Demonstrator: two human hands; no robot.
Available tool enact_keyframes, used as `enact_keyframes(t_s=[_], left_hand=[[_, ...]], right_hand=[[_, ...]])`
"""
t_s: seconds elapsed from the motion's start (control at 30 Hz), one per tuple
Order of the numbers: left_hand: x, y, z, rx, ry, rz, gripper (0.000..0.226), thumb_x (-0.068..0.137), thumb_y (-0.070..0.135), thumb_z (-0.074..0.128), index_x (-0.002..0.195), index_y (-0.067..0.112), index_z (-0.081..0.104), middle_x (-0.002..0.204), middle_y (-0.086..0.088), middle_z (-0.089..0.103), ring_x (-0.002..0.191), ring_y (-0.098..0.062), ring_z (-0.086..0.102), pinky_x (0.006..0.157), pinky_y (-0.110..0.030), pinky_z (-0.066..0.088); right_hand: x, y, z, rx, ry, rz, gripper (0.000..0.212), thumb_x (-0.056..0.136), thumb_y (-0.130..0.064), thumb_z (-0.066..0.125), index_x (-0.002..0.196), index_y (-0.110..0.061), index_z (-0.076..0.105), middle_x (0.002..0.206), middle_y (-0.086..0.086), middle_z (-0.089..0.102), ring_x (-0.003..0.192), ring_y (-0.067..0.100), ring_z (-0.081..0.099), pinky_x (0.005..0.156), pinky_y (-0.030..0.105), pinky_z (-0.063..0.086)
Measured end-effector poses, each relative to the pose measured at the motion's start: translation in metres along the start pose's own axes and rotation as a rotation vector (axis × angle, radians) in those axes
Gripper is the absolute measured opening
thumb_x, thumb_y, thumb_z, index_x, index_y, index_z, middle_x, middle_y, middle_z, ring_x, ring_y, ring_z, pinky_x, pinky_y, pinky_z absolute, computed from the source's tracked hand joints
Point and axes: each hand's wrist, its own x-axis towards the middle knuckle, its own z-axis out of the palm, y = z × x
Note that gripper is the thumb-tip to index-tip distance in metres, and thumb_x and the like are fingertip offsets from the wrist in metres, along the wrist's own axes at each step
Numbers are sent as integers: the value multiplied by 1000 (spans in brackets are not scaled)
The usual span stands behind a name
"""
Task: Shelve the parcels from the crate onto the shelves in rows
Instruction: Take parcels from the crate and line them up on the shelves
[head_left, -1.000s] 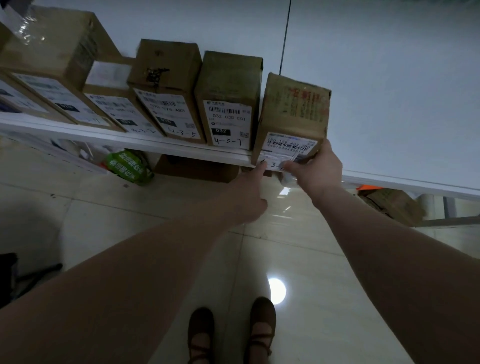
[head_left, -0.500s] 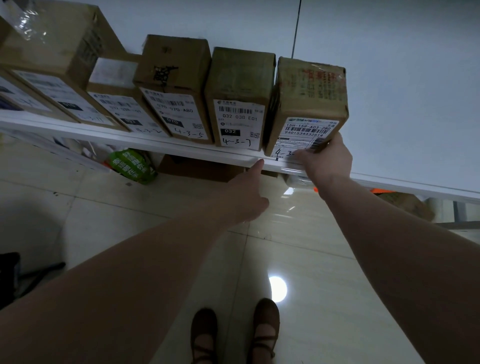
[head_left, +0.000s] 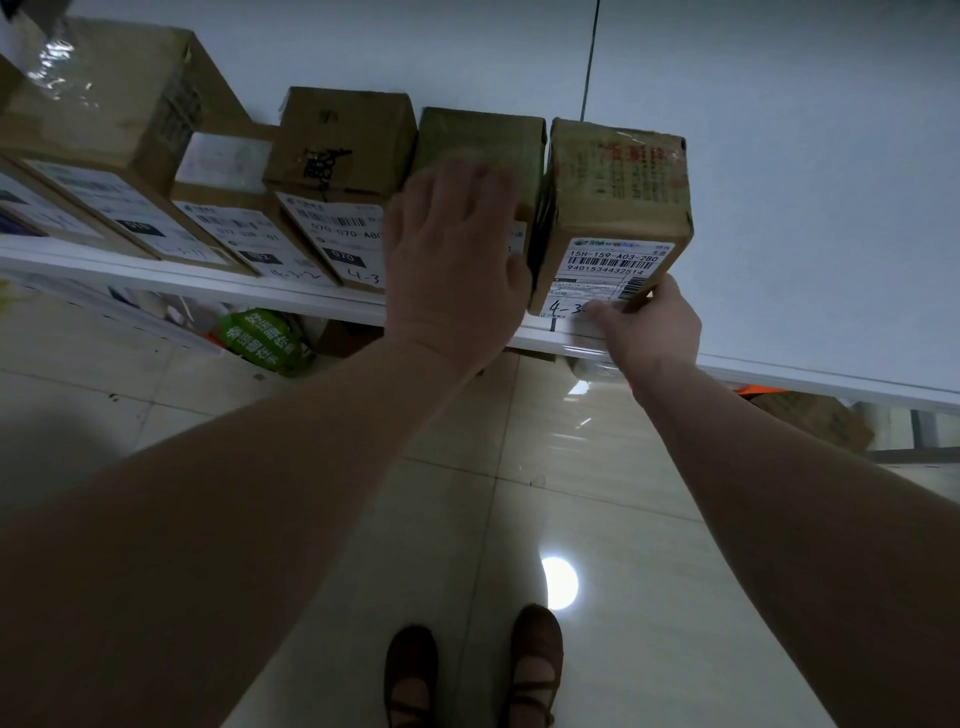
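A row of cardboard parcels with white labels stands on the white shelf (head_left: 291, 299). The rightmost parcel (head_left: 618, 202) carries red print and a barcode label. My right hand (head_left: 649, 325) grips its lower front right corner, thumb on the label. The parcel beside it (head_left: 480, 137) is greenish brown. My left hand (head_left: 457, 260) lies flat over its front face with straight fingers, hiding its label. Further left stand the parcel with black scribble (head_left: 343, 150) and several more boxes (head_left: 104, 104). No crate is in view.
To the right of the last parcel the shelf board (head_left: 831, 208) is bare. Under the shelf lie a green bag (head_left: 260, 340) and a brown box (head_left: 810, 418). Below me are the glossy tiled floor (head_left: 363, 519) and my shoes (head_left: 535, 660).
My left hand has risen from the shelf's front edge onto the front of the greenish parcel. The rightmost parcel has been pushed back and straightened next to its neighbour, my right hand still on its corner.
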Motion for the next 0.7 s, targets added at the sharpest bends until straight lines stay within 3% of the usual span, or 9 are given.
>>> enact_keyframes(t_s=[0.07, 0.13, 0.27, 0.37, 0.5, 0.7], left_hand=[[9, 0, -1, 64, -216, 116, 63, 81, 43, 35, 138, 19, 43, 137, -12, 46, 128, -35, 41, 107, -52, 28], [11, -2, 1, 105, -325, 190, 64, 84, 44, 40, 145, 22, 35, 147, -10, 36, 138, -34, 29, 113, -59, 16], [11, -6, -1, 125, -344, 191, 74, 84, 33, 60, 149, 24, 25, 154, -6, 25, 143, -31, 18, 115, -58, 7], [11, -5, -3, 120, -351, 195, 77, 83, 28, 61, 150, 26, 23, 155, -4, 21, 144, -30, 15, 115, -56, 6], [11, -4, -5, 131, -379, 189, 77, 83, 23, 60, 150, 25, 21, 157, -2, 17, 145, -29, 10, 115, -54, 3], [15, -3, -13, 136, -445, 199, 74, 86, 19, 57, 149, 23, 19, 158, -1, 10, 146, -29, 6, 115, -54, 2]], right_hand=[[0, -1, 0, 14, 16, 6, 43, 83, -27, 70, 122, -20, 54, 94, -12, 55, 105, 20, 61, 82, 29, 46], [0, -2, -1, 11, 21, -1, 44, 84, -27, 69, 124, -21, 53, 93, -12, 54, 105, 20, 60, 82, 29, 45], [0, -1, -1, 5, 2, -18, 40, 85, -28, 69, 122, -22, 55, 94, -12, 55, 106, 20, 61, 88, 31, 48], [-3, 2, 2, 21, 0, -15, 39, 84, -28, 70, 119, -22, 56, 91, -12, 58, 104, 22, 62, 93, 37, 50], [-5, 5, -1, 5, -20, -15, 40, 83, -25, 68, 121, -24, 56, 86, -9, 60, 95, 21, 61, 85, 34, 51], [-12, 4, -8, 1, -47, -21, 42, 87, -24, 63, 129, -23, 55, 97, 0, 69, 100, 24, 63, 90, 38, 51]])
